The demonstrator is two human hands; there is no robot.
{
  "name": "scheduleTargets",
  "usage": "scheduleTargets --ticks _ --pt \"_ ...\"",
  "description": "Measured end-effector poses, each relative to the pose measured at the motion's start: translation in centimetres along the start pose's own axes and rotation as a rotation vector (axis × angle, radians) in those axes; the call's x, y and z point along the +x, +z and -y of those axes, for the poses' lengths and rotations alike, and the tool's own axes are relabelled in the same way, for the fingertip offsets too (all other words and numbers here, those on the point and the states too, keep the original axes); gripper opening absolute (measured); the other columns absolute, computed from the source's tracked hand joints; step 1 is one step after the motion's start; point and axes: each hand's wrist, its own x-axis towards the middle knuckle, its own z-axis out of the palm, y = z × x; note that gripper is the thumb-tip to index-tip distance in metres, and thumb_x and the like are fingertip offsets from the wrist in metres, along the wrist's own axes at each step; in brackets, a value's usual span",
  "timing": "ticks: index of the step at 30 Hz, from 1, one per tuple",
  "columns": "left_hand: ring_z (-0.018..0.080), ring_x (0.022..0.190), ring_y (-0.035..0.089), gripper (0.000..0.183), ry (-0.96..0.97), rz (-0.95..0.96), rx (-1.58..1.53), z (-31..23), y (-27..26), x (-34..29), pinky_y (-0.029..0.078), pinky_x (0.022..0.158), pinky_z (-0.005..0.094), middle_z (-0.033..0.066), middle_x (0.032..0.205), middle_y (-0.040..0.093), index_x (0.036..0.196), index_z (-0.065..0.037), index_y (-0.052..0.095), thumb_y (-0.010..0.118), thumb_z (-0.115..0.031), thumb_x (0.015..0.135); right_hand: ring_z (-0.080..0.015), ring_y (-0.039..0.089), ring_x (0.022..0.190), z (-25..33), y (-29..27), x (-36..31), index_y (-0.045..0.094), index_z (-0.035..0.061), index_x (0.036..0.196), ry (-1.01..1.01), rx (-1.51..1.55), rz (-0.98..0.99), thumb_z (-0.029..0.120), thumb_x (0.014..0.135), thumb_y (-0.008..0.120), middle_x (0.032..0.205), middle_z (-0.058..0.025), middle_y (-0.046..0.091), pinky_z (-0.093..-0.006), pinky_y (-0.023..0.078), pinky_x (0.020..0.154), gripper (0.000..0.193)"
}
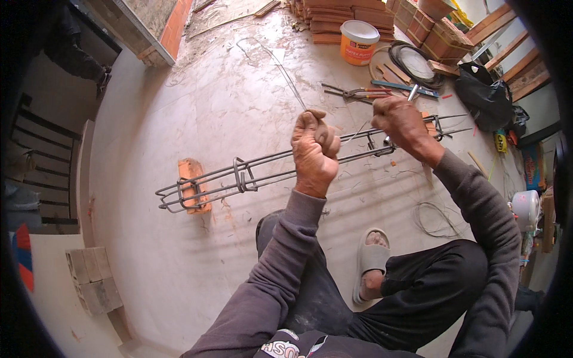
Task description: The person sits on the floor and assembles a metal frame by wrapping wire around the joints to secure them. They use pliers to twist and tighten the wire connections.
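Note:
My left hand (pixel 315 152) is closed around thin binding wire (pixel 280 70); a long loop of it sticks out above the fist toward the far left. A strand also runs across toward my right hand (pixel 404 126), whose fingers are curled round a silver metal rod-shaped tool (pixel 413 93). The tool's exact kind is hidden by the fist. Beneath both hands lies a long rebar cage (pixel 268 161) of dark bars with square stirrups (pixel 243 174). It rests on an orange brick (pixel 192 186) near its left end and another brick (pixel 428 124) at the right.
Long-handled pincers (pixel 358 93) and a blue strip (pixel 418 89) lie beyond the cage. Farther back stand an orange bucket (pixel 359 43), coiled wire (pixel 412 62) and stacked tiles (pixel 334 18). A black bag (pixel 482 95) is at right; loose wire (pixel 439 219) lies near my knee.

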Motion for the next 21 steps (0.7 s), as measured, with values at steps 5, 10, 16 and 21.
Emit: scheduleTargets --ticks 5,10,16,21 --pt "0.0045 0.047 0.018 0.023 0.078 -0.055 0.089 -2.3 -1.5 1.4 0.015 0.040 0.0227 -0.0071 0.059 0.027 0.093 -0.008 0.058 0.055 -0.030 0.100 -0.0313 0.069 0.075 4.5 0.2 -1.6 0.066 0.0020 0.070 -0.252 -0.138 0.490 0.006 0.075 0.060 0.070 -0.0182 0.065 -0.0422 0.055 0.067 0.009" --pt "0.0056 0.051 0.019 0.018 0.053 -0.032 -0.014 -2.7 -3.2 1.9 0.015 0.042 0.0224 -0.0066 0.062 0.027 0.092 -0.010 0.060 0.061 -0.027 0.096 -0.0256 0.062 0.059 4.5 -1.1 -1.4 0.063 0.0013 0.073 -0.390 0.701 0.161 0.006 0.078 0.064 0.066 -0.0126 0.063 -0.0340 0.049 0.058 0.007" --pt "0.0059 0.051 0.020 0.019 -0.045 0.079 -0.058 -1.6 -0.6 1.0 0.015 0.042 0.0227 -0.0061 0.063 0.028 0.091 -0.009 0.059 0.059 -0.028 0.097 -0.0270 0.064 0.063 2.0 -1.3 2.6 0.063 -0.0006 0.079 -0.198 0.337 -0.298 0.007 0.083 0.062 0.070 -0.0171 0.062 -0.0374 0.051 0.059 0.008" --pt "0.0050 0.049 0.018 0.023 0.057 0.082 0.020 -1.7 -0.5 1.5 0.015 0.041 0.0223 -0.0070 0.060 0.025 0.090 -0.010 0.060 0.056 -0.031 0.099 -0.0350 0.070 0.075 2.0 1.5 0.4 0.069 0.0023 0.081 0.004 -0.184 0.124 0.011 0.085 0.058 0.076 -0.0236 0.065 -0.0446 0.057 0.067 0.015"
